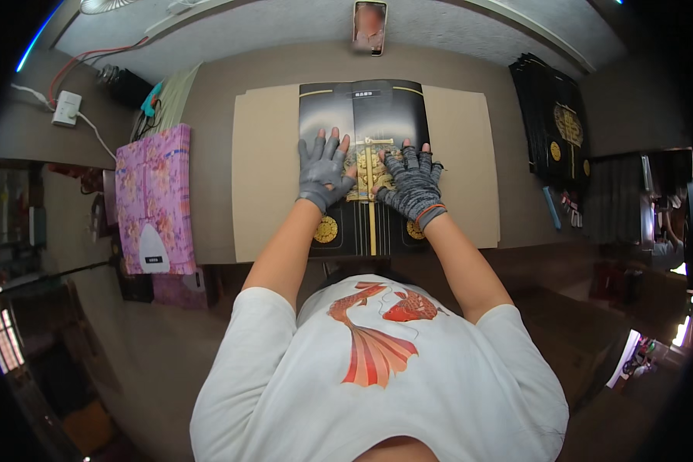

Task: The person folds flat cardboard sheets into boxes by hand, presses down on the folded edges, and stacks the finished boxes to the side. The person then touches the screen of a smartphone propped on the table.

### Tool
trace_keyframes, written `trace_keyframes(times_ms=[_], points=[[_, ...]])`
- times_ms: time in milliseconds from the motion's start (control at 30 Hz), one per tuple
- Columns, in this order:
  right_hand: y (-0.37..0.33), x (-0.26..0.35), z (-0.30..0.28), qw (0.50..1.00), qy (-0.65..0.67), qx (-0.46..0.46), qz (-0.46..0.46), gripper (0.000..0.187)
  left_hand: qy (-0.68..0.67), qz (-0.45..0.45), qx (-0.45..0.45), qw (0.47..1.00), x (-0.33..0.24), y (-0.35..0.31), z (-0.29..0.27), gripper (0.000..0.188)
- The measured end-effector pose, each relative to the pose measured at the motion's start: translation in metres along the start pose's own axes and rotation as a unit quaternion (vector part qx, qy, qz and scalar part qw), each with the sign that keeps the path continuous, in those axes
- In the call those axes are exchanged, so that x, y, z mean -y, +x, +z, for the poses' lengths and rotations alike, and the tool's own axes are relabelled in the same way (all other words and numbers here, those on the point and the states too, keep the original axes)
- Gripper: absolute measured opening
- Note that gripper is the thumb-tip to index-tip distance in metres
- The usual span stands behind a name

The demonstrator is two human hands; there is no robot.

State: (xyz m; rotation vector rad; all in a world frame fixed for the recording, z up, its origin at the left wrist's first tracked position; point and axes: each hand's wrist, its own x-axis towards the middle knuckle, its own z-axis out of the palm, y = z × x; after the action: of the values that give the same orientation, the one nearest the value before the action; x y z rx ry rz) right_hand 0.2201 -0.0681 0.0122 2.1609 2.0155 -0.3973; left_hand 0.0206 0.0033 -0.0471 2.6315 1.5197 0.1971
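The black sheet (369,164) lies beneath the left hand (323,172) and right hand (414,182).

A glossy black, gold-patterned flat sheet (327,112) is touched by the grey-gloved left hand (325,169) and mottled-grey-gloved right hand (414,181), fingers spread. Tan cardboard (462,158) is laid beneath, by the brown table's (212,192) front edge; purple floral packages (154,192) are placed near its front-left corner.

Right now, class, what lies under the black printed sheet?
Tan cardboard sticks out from under the black printed sheet at left and right. Whether it runs unbroken beneath, or anything else lies there, is covered from view.
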Motion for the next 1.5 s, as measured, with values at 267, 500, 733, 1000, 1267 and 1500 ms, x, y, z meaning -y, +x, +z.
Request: trace_keyframes(times_ms=[267, 500, 733, 1000, 1267, 1500], points=[[-0.002, -0.014, 0.005, 0.999, 0.034, -0.012, 0.012, 0.088, -0.031, 0.001, -0.016, 0.999, 0.0, 0.0, -0.002, 0.073], [-0.007, -0.011, 0.003, 0.999, 0.024, -0.031, 0.012, 0.101, -0.044, -0.022, -0.015, 0.999, 0.006, 0.004, 0.003, 0.069], [-0.007, -0.013, 0.01, 0.999, 0.025, -0.023, 0.032, 0.1, -0.113, 0.014, -0.002, 0.994, 0.01, 0.003, -0.001, 0.07], [-0.004, -0.016, 0.019, 0.999, 0.015, -0.04, 0.034, 0.095, -0.09, 0.006, 0.071, 0.993, -0.001, 0.007, -0.023, 0.103], [0.001, -0.013, 0.014, 0.999, 0.013, -0.022, 0.026, 0.094, -0.012, -0.002, 0.128, 0.992, -0.004, 0.005, -0.036, 0.122], [-0.003, -0.01, 0.012, 0.998, -0.028, -0.054, 0.006, 0.09, 0.036, 0.002, 0.195, 0.98, -0.02, 0.016, -0.064, 0.121]])
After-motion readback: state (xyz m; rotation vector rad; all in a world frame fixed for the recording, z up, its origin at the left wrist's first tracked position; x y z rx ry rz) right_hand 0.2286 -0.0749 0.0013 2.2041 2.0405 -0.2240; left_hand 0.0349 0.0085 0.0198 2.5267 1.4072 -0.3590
